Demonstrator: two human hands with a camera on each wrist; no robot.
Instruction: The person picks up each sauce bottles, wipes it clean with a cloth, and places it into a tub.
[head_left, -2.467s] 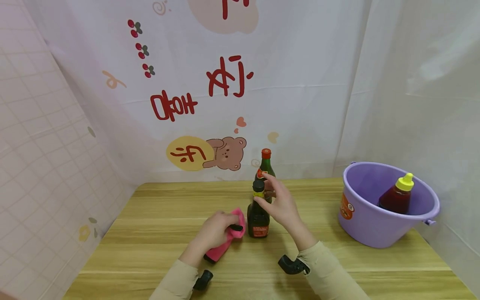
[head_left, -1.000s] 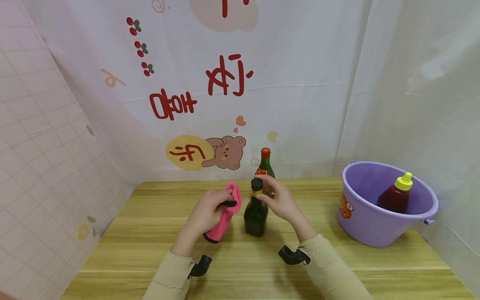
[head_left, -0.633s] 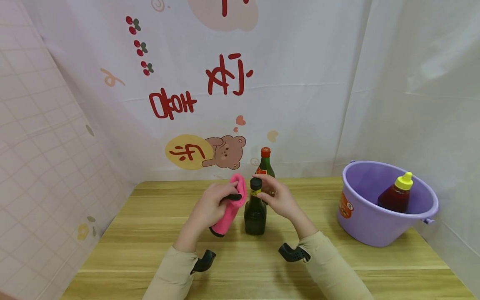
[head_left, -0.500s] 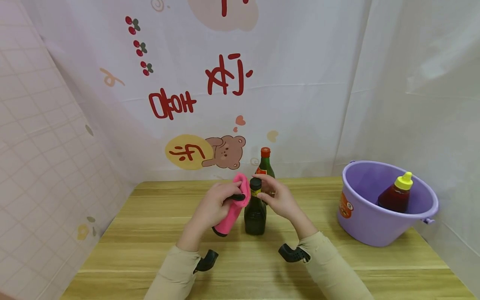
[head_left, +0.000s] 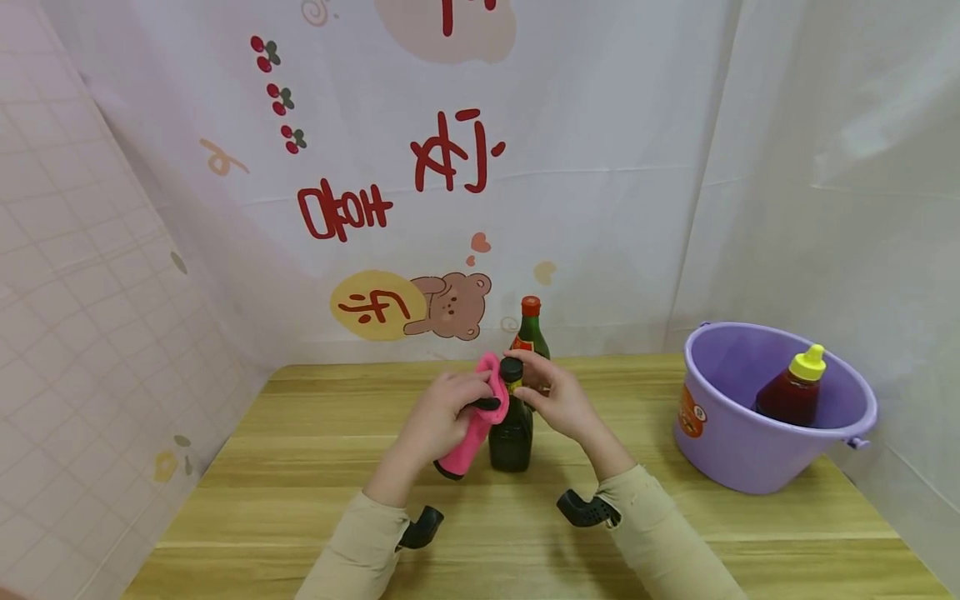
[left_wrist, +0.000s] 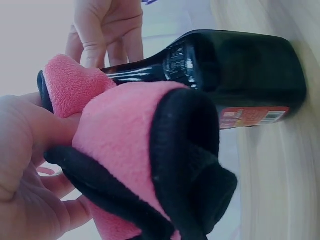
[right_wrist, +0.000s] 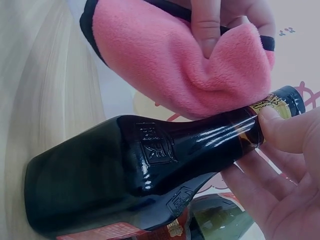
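pink cloth (head_left: 474, 425) bunched in my left hand (head_left: 442, 417), pressed to the dark bottle (head_left: 512, 429) neck; my right hand (head_left: 558, 404) fingers pinch that neck, bottle upright on the table (head_left: 300, 483).

Both hands raised close together in front of the body.

The left hand (head_left: 442, 410) has its fingers curled in a grip; the right hand (head_left: 558, 404) pinches with thumb and fingertips, forearms angled inward.

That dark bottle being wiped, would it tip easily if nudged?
Probably near the top: the dark bottle is tall on a small base, and the right hand steadies its neck. Its glossy surface looks slippery. The pink cloth looks soft and floppy.
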